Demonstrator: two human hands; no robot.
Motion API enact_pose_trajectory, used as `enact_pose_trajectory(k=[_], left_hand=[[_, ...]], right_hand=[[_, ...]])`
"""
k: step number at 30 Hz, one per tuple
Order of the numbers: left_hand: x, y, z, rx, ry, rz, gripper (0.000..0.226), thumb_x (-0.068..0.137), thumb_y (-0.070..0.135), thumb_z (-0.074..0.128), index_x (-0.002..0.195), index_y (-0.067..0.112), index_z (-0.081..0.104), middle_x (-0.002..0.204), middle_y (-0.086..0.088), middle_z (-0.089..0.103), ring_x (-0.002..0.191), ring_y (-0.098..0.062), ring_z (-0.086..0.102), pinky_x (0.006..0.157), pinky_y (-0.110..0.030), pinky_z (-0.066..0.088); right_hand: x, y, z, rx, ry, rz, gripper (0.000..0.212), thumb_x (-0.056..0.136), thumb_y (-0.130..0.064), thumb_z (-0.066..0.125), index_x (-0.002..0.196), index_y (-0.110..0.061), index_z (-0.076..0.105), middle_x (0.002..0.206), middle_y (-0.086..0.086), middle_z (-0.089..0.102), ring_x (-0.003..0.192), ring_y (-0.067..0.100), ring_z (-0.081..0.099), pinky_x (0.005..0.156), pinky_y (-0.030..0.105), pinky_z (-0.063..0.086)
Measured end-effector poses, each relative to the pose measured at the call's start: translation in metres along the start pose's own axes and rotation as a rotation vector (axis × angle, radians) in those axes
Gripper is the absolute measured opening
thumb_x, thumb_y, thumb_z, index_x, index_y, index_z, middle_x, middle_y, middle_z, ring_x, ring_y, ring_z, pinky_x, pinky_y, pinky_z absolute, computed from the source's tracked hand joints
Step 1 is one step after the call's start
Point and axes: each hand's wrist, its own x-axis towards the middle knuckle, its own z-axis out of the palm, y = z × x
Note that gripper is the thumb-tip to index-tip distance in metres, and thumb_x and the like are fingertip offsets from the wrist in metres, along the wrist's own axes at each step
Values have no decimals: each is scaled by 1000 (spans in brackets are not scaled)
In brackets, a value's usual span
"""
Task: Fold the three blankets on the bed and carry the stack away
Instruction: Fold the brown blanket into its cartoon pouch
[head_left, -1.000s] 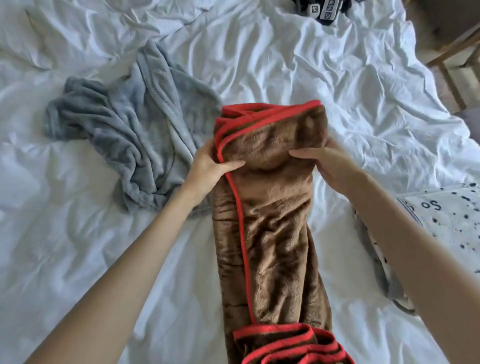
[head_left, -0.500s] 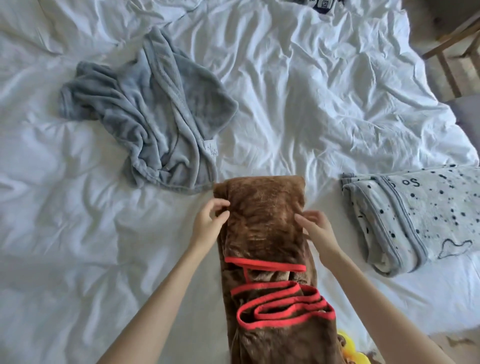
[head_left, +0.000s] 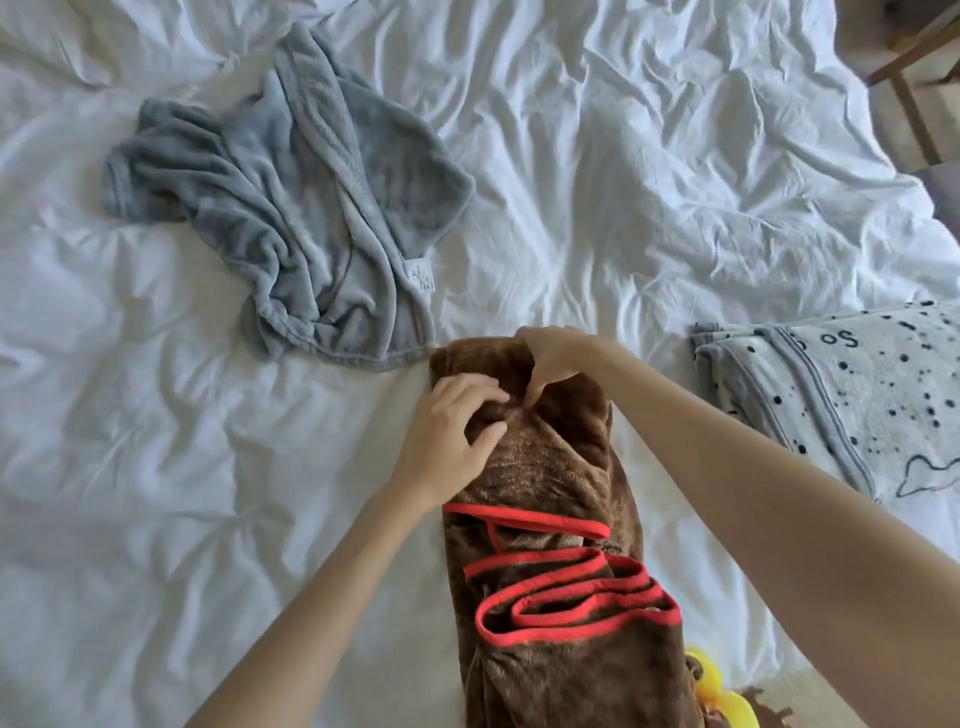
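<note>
Head view: right hand (head_left: 558, 356) pinches brown blanket (head_left: 550, 480) (left hand (head_left: 447, 441) grips it).

A brown blanket (head_left: 545, 519) with red trim lies as a long narrow strip on the white bed (head_left: 623, 182). At its far end the left grip (head_left: 452, 441) curls into the fabric and the right grip (head_left: 556, 358) pinches it. A crumpled grey blanket (head_left: 291, 208) lies just beyond, a folded spotted blanket (head_left: 857, 395) to the right
</note>
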Motion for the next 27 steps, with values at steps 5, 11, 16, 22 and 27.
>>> enact_pose_trajectory(k=[5, 11, 16, 22, 27], left_hand=[[-41, -5, 12, -5, -304, -170, 43, 98, 38, 50, 140, 32, 49, 149, 12, 41, 138, -9, 32, 115, -38, 29], [-21, 22, 1, 66, -136, -101, 43, 99, 35, 49, 142, 29, 49, 122, -1, 46, 113, -14, 44, 102, -27, 33], [-41, 45, -5, -528, -221, -510, 29, 100, 26, 48, 124, 29, 65, 101, 5, 62, 88, -7, 59, 78, -15, 43], [-124, 42, 11, -971, -76, -843, 24, 99, 17, 46, 114, 12, 64, 94, -4, 77, 84, -18, 74, 63, -24, 55], [-174, 42, 11, -1218, -3, -1055, 49, 100, 51, 39, 105, 9, 65, 83, -10, 71, 77, -27, 69, 72, -37, 55]], right_hand=[[-28, -7, 12, -161, 407, -201, 31, 64, -20, 73, 87, -14, 53, 72, -2, 50, 69, 18, 46, 76, 34, 38], [-93, -6, -17, -211, 915, -199, 31, 61, -9, 65, 90, -15, 54, 72, 0, 55, 86, 23, 52, 75, 33, 27], [-156, -12, 28, -300, 1059, -223, 42, 57, -4, 64, 96, -12, 52, 84, 1, 63, 92, 26, 52, 79, 37, 31], [-219, -17, 151, -276, 1239, -308, 57, 57, -2, 58, 113, -9, 56, 109, 3, 63, 100, 24, 48, 80, 36, 33], [-247, 1, 251, -333, 1060, -362, 66, 59, -2, 66, 123, -9, 54, 125, 8, 60, 109, 26, 54, 85, 36, 37]])
